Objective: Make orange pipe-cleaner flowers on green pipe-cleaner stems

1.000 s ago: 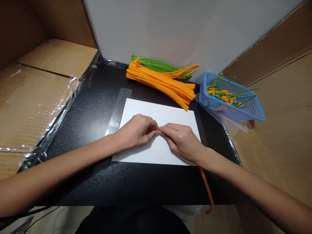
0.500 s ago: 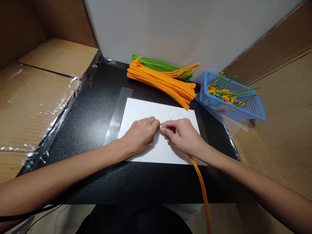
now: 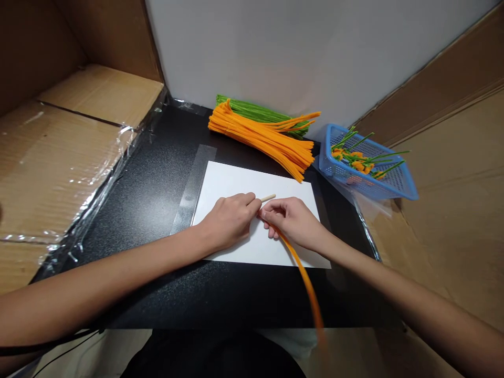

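Over a white sheet of paper (image 3: 230,181) my two hands meet, fingertips nearly touching. My left hand (image 3: 235,219) is closed around a thin wooden stick (image 3: 269,198), whose pale end sticks out past the knuckles to the right. Between thumb and forefinger, my right hand (image 3: 289,220) pinches an orange pipe cleaner (image 3: 302,268) close to the stick. The pipe cleaner's long tail curves down over the front table edge, its tip blurred. How its other end sits on the stick is hidden by my fingers.
Behind the paper lie a bundle of orange pipe cleaners (image 3: 263,139) and a green bundle (image 3: 258,109) against the wall. At the right, a blue basket (image 3: 333,165) holds several orange flowers with green stems (image 3: 360,161). Cardboard (image 3: 71,168) borders the black table (image 3: 145,173) on the left.
The stick's end shows more clearly beyond my left hand. The orange tail has swung left and now emerges from under my right fingers. The view has shifted slightly.
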A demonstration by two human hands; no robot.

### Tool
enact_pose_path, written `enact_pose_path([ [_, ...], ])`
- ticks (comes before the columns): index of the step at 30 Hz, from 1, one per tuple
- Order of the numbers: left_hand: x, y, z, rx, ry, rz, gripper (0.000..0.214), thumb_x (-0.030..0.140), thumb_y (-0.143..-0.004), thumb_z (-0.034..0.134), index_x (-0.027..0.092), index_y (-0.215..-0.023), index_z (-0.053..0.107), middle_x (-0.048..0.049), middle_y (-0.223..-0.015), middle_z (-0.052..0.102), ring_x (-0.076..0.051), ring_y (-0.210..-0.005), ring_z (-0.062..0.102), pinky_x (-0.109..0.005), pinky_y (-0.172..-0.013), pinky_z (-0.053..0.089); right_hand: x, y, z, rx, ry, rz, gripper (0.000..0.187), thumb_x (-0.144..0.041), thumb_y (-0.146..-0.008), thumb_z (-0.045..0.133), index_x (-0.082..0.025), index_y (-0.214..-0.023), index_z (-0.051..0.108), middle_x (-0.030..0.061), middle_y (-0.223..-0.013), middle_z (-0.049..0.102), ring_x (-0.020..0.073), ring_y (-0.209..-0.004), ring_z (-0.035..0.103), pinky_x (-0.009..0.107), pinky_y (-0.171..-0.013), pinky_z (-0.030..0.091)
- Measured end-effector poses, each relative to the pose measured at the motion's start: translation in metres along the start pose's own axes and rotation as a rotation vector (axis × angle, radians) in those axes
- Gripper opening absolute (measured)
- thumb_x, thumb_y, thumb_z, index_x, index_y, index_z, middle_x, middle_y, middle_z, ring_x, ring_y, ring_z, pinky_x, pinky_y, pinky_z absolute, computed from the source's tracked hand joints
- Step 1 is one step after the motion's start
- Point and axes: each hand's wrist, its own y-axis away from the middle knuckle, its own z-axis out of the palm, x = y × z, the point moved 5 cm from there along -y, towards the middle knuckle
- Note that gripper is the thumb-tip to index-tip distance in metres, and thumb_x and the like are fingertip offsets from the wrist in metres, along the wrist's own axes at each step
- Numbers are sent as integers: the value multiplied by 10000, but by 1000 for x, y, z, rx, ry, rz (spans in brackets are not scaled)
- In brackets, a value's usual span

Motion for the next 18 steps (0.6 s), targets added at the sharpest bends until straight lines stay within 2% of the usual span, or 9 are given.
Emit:
enact_pose_path([
  [3, -1, 0, -2, 9, 27, -9, 197, 109, -840, 528, 134, -1020, 607, -89, -964, 665, -232, -856, 650, -313, -635, 500, -9, 8, -6, 88, 322, -169, 121, -235, -874, 606, -162, -840, 697, -3, -616, 645, 150, -563, 627, 269, -586, 483],
  [6, -2, 0, -3, 35, 46, -1, 188, 118, -856, 516, 133, -1022, 605, -87, -953, 664, -221, -828, 646, -311, -637, 499, -17, 14, -7, 189, 632, -386, 152, -179, -899, 598, -174, -996, 715, 30, -765, 714, 171, -699, 652, 291, -689, 469],
  [9, -2, 0, -3, 69, 41, 12, 169, 144, -908, 476, 142, -1003, 616, -73, -904, 657, -206, -782, 634, -302, -609, 481, -18, 17, -4, 205, 831, -526, 184, -175, -960, 531, -170, -1020, 705, 81, -929, 733, 198, -813, 665, 308, -733, 461],
  [14, 1, 0, -1, 57, -31, 28, 167, 160, -923, 485, 147, -979, 642, -67, -876, 650, -204, -758, 628, -293, -569, 457, -16, 18, -2, 128, 1009, -574, 237, -179, -1000, 471, -149, -965, 704, 88, -919, 712, 203, -832, 660, 306, -738, 461],
  [18, 4, -1, 2, 27, -79, 80, 162, 110, -897, 507, 140, -973, 647, -67, -871, 657, -211, -771, 632, -290, -549, 451, -16, 14, -5, 82, 1012, -567, 228, -144, -982, 486, -150, -971, 713, 89, -939, 727, 198, -836, 664, 299, -741, 457],
])
